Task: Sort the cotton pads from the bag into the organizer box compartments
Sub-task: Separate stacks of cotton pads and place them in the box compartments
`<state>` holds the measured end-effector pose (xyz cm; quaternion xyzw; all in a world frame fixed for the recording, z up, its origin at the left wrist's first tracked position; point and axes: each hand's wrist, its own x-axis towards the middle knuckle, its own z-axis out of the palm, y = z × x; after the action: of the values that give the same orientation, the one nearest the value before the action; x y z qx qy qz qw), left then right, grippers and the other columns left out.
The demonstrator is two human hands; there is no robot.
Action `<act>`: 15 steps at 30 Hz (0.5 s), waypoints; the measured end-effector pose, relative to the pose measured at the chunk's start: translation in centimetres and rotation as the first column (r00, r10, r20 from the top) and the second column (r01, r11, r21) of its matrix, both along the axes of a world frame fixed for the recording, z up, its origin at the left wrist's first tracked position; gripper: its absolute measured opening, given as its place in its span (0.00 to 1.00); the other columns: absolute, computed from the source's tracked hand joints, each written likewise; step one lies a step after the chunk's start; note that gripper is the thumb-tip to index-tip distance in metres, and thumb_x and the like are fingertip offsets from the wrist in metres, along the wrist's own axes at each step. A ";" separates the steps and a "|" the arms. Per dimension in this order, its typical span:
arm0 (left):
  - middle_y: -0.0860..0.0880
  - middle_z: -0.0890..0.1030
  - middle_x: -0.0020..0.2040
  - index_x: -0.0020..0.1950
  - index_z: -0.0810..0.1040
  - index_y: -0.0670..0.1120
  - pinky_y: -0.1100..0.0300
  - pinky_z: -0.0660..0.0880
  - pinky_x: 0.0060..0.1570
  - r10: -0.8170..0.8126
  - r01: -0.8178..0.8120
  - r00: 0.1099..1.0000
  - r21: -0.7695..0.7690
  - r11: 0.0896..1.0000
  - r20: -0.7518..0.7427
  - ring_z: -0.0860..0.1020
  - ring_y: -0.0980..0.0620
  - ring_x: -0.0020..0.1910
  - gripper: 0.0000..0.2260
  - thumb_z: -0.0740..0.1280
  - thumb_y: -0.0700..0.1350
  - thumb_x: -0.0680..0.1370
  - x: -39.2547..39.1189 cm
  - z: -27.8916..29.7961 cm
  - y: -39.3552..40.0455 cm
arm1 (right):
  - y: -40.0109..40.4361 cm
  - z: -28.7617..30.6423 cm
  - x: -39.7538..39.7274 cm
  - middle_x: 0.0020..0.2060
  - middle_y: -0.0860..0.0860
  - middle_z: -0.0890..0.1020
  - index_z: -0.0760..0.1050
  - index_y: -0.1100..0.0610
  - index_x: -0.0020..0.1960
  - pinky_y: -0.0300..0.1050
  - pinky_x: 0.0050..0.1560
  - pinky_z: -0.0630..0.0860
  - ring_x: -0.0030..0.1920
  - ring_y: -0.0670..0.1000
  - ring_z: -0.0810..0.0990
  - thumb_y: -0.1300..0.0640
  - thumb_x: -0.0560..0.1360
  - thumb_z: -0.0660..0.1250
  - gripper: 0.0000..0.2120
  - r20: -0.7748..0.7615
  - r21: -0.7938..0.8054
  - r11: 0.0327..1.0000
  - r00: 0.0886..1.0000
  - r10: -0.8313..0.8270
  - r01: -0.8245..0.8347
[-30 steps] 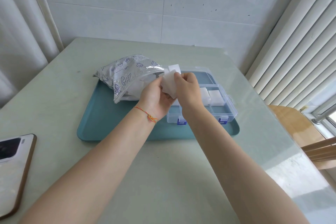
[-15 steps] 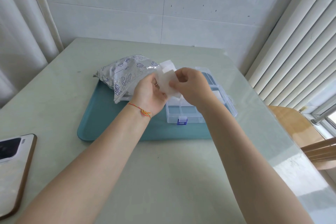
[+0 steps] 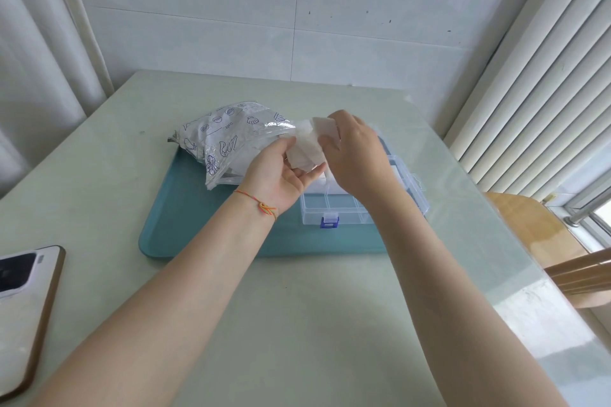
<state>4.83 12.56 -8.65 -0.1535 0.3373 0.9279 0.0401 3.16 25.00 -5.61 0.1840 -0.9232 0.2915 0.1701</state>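
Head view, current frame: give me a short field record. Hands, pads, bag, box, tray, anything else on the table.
left hand: holds cotton pads from below, palm up
right hand: pinches the same pads from the right
cotton pads: white bunch held between both hands, above the box
bag: printed clear plastic, lying on the tray's left part, mouth toward the hands
organizer box: clear, blue latch, on the tray; near-row compartments look empty, the rest is hidden by the hands
tray: teal, on the table
phone: at the left table edge
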 end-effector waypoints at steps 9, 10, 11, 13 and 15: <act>0.44 0.82 0.37 0.46 0.78 0.41 0.55 0.82 0.40 0.039 -0.039 0.999 -0.204 0.978 -0.003 0.80 0.48 0.40 0.07 0.62 0.32 0.80 -0.3 -0.4 -0.1 | 1.1 1.1 -0.4 0.36 0.59 0.79 0.73 0.66 0.44 0.46 0.35 0.67 0.36 0.58 0.78 0.60 0.78 0.64 0.08 0.175 -0.190 0.982 0.984 0.015 0.019; 0.45 0.83 0.35 0.45 0.78 0.41 0.56 0.81 0.41 0.035 -0.038 0.999 -0.237 0.971 -0.016 0.80 0.49 0.39 0.07 0.62 0.33 0.80 -0.3 -0.5 -0.2 | 1.2 1.4 -0.4 0.37 0.58 0.82 0.76 0.66 0.46 0.44 0.35 0.69 0.32 0.53 0.78 0.59 0.77 0.66 0.08 0.208 -0.288 0.957 0.977 0.051 0.012; 0.46 0.83 0.35 0.45 0.78 0.41 0.57 0.81 0.42 0.028 -0.035 0.999 -0.272 0.962 -0.030 0.80 0.49 0.39 0.07 0.63 0.33 0.79 -0.3 -0.5 -0.3 | 1.3 1.6 -0.3 0.36 0.56 0.83 0.78 0.65 0.48 0.43 0.34 0.71 0.29 0.48 0.78 0.59 0.77 0.68 0.08 0.241 -0.361 0.933 0.966 0.090 0.003; 0.46 0.83 0.38 0.46 0.79 0.42 0.58 0.81 0.44 0.007 -0.027 0.998 -0.333 0.943 -0.061 0.80 0.49 0.40 0.06 0.64 0.34 0.79 -0.3 -0.6 -0.4 | 1.5 1.6 -0.2 0.33 0.52 0.82 0.80 0.64 0.48 0.40 0.31 0.72 0.27 0.44 0.76 0.58 0.76 0.70 0.08 0.301 -0.417 0.909 0.942 0.147 -0.009; 0.45 0.83 0.41 0.47 0.80 0.42 0.59 0.82 0.43 -0.015 -0.016 0.996 -0.367 0.930 -0.082 0.81 0.49 0.41 0.06 0.65 0.34 0.79 -0.2 -0.5 -0.4 | 1.5 1.4 -0.2 0.33 0.50 0.81 0.79 0.64 0.46 0.36 0.30 0.71 0.27 0.43 0.75 0.57 0.75 0.72 0.09 0.356 -0.415 0.910 0.919 0.169 -0.006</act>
<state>4.64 12.20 -9.15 -0.1194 0.5062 0.8541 -0.0038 2.97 26.50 -4.23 0.1259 -0.8483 0.5143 0.0068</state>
